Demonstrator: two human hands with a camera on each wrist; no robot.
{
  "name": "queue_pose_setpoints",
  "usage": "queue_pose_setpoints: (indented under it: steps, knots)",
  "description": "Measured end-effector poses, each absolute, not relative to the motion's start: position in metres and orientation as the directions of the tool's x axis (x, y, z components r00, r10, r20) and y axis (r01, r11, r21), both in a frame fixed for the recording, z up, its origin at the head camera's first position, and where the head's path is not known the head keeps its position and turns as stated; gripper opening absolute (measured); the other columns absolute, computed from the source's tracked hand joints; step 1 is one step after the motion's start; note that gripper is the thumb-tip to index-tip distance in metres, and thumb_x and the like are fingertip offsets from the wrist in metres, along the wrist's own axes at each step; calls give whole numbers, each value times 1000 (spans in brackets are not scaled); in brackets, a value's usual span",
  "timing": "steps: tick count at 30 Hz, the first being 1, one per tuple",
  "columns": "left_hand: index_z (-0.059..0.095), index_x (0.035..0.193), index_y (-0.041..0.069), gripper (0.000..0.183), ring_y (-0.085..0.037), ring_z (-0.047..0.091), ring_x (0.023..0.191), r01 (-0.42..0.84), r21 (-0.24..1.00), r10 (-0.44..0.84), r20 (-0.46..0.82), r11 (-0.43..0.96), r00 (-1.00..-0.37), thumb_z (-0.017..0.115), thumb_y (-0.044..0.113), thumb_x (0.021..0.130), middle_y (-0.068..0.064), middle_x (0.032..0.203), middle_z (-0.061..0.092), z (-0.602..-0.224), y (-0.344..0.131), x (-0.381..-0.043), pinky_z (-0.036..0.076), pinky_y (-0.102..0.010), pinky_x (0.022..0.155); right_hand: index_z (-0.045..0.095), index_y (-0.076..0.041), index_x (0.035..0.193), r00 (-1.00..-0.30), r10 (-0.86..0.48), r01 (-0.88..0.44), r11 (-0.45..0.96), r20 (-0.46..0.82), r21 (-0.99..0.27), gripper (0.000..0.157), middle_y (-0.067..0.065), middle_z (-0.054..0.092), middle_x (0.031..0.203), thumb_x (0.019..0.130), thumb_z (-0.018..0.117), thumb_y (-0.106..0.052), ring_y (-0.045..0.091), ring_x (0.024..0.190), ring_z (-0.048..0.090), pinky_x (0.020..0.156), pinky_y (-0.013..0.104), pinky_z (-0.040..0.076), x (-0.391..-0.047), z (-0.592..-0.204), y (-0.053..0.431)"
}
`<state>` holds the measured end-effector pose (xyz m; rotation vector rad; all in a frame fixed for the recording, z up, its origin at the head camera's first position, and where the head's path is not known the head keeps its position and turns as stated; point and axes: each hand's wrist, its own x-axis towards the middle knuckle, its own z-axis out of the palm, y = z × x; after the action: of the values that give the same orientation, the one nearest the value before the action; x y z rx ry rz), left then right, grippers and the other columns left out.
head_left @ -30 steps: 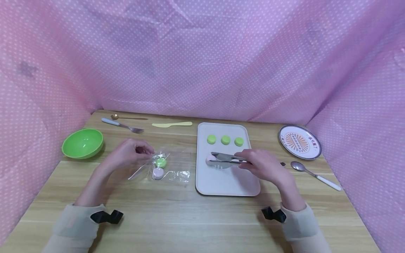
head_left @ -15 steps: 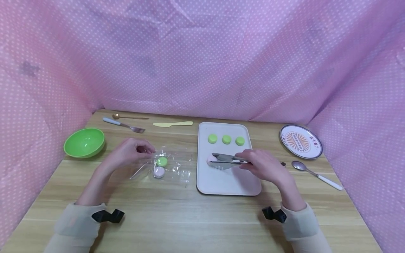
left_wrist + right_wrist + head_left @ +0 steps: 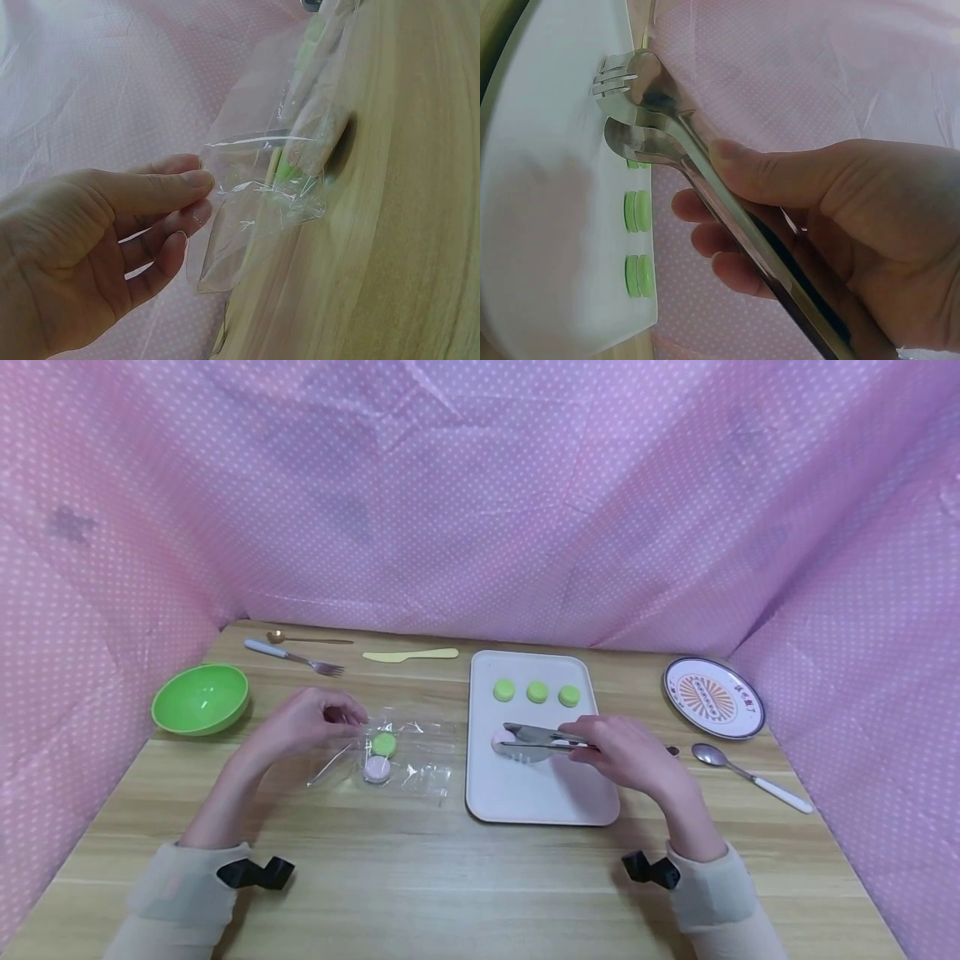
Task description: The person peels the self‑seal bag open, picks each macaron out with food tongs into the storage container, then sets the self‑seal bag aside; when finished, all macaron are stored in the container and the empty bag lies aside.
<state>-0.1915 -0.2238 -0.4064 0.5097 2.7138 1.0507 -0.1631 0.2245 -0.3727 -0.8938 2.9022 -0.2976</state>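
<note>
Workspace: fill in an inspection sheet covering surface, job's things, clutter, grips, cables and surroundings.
Surface: wood-grain table, pale tray lying on it.
Job's things: clear bag with one green macaron and one lilac macaron in it; metal tongs, tips at a pale macaron on the tray, clamped or not cannot be told; three green macarons in a row near the tray's far end.
Clutter: green bowl, blue-handled fork, copper spoon, yellow knife, printed plate, white-handled spoon.
Grips: left grip pinches the bag; right grip holds the tongs.
Cables: nothing seen.
Surroundings: pink dotted cloth behind and at both sides.
</note>
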Motion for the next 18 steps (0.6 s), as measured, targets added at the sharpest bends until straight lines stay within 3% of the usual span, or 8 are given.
queue_pose_setpoints:
  steps: [18]
  knots:
    - [71,96,20,17,-12,61,76,266,660,388,-42,703,-921,74,18,79,6,83,69,-408,-224,-192,51,-22,67,67,-21,112,-827,-561,-544,814,-34,-203,27,-13,62,85,85,70,-21,5,64,48,57,22,39,-163,-373,224]
